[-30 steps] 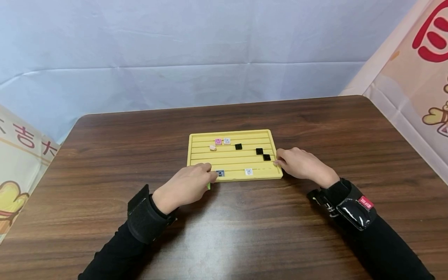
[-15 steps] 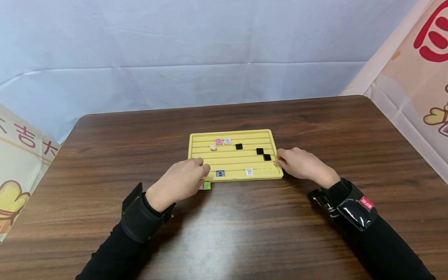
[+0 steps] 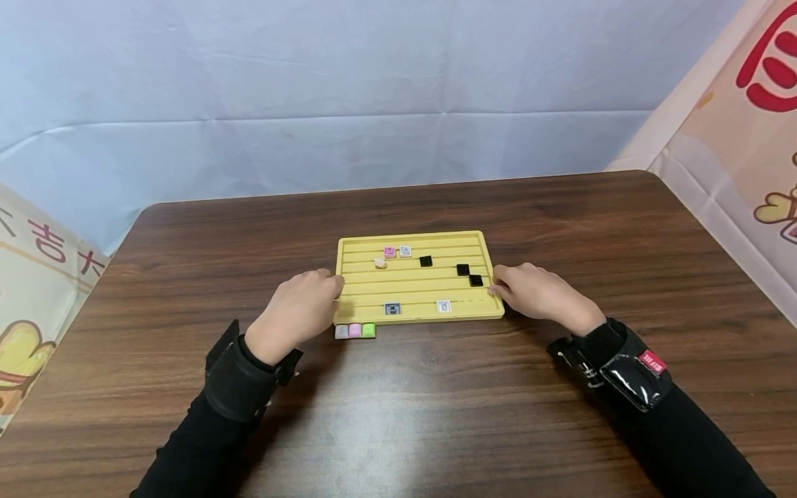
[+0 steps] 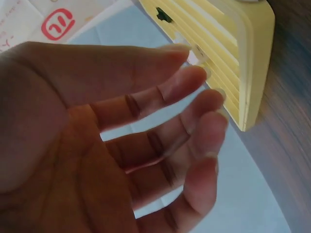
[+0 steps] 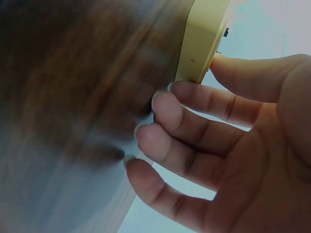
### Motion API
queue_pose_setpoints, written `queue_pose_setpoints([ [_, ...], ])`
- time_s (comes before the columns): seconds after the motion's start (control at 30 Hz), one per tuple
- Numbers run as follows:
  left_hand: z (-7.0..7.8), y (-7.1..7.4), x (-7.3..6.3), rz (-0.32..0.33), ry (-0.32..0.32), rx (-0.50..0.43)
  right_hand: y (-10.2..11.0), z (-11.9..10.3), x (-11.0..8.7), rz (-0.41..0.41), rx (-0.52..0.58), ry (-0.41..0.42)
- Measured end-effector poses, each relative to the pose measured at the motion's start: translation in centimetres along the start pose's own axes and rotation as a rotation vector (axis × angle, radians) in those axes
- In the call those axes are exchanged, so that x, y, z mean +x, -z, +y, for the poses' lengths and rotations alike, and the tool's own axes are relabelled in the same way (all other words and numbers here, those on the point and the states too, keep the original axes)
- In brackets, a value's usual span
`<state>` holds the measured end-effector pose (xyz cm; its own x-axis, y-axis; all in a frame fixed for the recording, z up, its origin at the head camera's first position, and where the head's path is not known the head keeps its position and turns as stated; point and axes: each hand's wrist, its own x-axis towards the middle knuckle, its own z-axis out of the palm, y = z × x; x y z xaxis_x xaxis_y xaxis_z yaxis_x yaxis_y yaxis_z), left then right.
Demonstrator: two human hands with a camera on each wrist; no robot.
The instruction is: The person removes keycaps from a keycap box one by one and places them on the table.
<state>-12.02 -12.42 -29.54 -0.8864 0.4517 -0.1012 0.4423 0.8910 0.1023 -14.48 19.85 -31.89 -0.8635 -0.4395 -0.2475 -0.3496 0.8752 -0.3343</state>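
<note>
A yellow ridged tray [image 3: 414,286] lies on the table with small square tiles on it. At its right end my right hand [image 3: 538,292] pinches the rim; in the right wrist view the thumb [image 5: 248,75] lies on the rim's top and the index finger against its side. My left hand [image 3: 295,311] is beside the tray's left end, overlapping its edge in the head view. The left wrist view shows its fingers [image 4: 192,77] loosely bent, holding nothing. Along the tray's near edge sit a grey tile [image 3: 342,332], a pink tile [image 3: 355,331] and a green tile [image 3: 369,330].
On the tray are several black tiles [image 3: 426,261], a pink-violet tile [image 3: 389,252], white tiles [image 3: 443,306], a grey-blue tile [image 3: 392,308] and a cream piece [image 3: 380,263]. Brown wood table [image 3: 436,415] surrounds it, with a pale cloth [image 3: 311,83] hanging behind.
My left hand has moved left, from the tray's near edge to its left end, uncovering the row of grey, pink and green tiles. The right hand stays on the tray's rim.
</note>
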Motion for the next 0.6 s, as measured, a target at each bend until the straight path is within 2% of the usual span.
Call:
queue_pose_setpoints([
  [0.3, -0.47, -0.07, 0.36, -0.033, 0.083, -0.027, -0.02, 0.01, 0.07, 0.002, -0.006, -0.005],
  [0.6, -0.46, 0.09, 1.01, -0.034, 0.101, -0.046, 0.04, -0.04, 0.02, 0.005, -0.004, 0.002],
])
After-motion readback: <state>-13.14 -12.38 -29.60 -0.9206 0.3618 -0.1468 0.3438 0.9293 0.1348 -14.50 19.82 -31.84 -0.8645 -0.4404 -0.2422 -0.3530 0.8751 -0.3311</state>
